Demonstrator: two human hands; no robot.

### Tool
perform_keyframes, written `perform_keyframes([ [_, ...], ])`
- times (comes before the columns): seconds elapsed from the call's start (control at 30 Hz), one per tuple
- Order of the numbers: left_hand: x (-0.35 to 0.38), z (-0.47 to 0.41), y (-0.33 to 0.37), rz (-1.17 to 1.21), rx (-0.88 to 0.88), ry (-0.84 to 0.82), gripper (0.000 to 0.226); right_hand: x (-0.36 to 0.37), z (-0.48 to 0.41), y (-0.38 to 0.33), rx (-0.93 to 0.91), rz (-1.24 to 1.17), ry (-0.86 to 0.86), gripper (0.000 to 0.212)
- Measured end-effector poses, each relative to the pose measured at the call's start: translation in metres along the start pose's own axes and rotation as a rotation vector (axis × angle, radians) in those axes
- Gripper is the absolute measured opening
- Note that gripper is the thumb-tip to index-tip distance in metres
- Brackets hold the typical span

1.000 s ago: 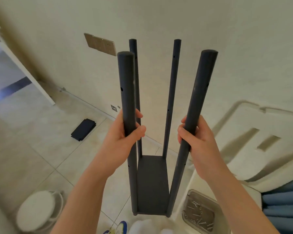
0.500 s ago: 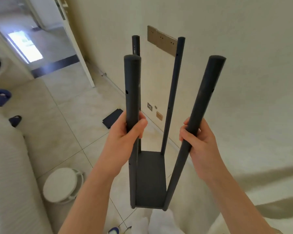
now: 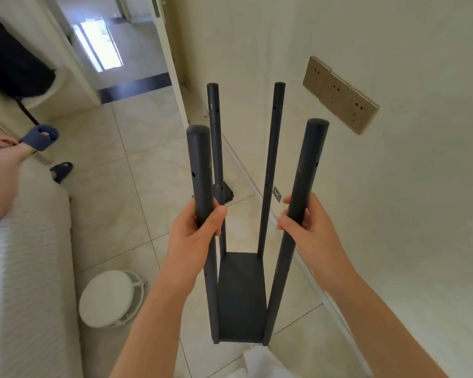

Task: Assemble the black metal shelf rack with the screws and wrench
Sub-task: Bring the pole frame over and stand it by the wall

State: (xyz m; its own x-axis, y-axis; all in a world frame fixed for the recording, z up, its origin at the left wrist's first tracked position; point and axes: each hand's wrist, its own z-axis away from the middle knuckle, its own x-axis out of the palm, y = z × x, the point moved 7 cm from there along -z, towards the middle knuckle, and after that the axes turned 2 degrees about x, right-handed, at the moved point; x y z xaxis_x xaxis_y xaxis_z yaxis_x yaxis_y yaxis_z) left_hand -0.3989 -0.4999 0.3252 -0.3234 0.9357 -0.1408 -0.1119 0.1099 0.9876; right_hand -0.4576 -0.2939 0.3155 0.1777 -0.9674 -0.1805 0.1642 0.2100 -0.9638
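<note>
The person is holding the black rack [image 3: 242, 296] up off the tiled floor [image 3: 137, 170], its four posts pointing upward. The left hand [image 3: 195, 233] is wrapping around the near left post [image 3: 202, 170], and the right hand [image 3: 309, 225] is gripping the near right post [image 3: 306, 170]. A round white lid [image 3: 107, 296] is lying on the floor beside the white bed [image 3: 25, 268], and a beige socket plate [image 3: 339, 95] is sitting on the wall.

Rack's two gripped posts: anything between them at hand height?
Head view: between the left hand and right hand only the two far posts cross; no upper shelf, just the bottom shelf.
</note>
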Motion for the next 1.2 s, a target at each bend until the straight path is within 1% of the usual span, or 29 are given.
perform_keyframes([
  [0.17, -0.007, -0.055, -0.015, -0.03, -0.058, 0.054, 0.015, 0.012, -0.073, -0.02, 0.016, 0.06, -0.096, 0.027],
  [0.3, -0.012, -0.098, -0.023, -0.069, -0.076, 0.046, 0.012, 0.027, -0.119, -0.026, 0.069, 0.087, -0.124, 0.03],
  [0.4, -0.02, -0.136, -0.022, -0.079, -0.062, 0.031, 0.003, 0.043, -0.148, -0.028, 0.085, 0.08, -0.131, 0.028],
  [0.5, -0.031, -0.175, -0.019, -0.048, -0.051, 0.024, 0.007, 0.061, -0.173, -0.022, 0.113, 0.069, -0.126, 0.027],
  [0.6, -0.041, -0.217, -0.02, -0.081, -0.052, -0.031, 0.006, 0.079, -0.196, -0.014, 0.149, 0.076, -0.093, 0.025],
  [0.83, -0.062, -0.308, -0.049, -0.207, -0.155, -0.197, 0.01, 0.109, -0.259, -0.028, 0.205, 0.162, 0.003, 0.025],
  [1.0, -0.058, -0.356, -0.069, -0.263, -0.194, -0.273, 0.012, 0.121, -0.293, -0.027, 0.282, 0.171, 0.077, 0.031],
  [1.1, -0.05, -0.384, -0.076, -0.32, -0.22, -0.329, 0.015, 0.118, -0.309, -0.02, 0.334, 0.15, 0.133, 0.029],
  [1.2, -0.044, -0.406, -0.082, -0.385, -0.254, -0.356, 0.015, 0.116, -0.322, -0.012, 0.368, 0.159, 0.136, 0.027],
])
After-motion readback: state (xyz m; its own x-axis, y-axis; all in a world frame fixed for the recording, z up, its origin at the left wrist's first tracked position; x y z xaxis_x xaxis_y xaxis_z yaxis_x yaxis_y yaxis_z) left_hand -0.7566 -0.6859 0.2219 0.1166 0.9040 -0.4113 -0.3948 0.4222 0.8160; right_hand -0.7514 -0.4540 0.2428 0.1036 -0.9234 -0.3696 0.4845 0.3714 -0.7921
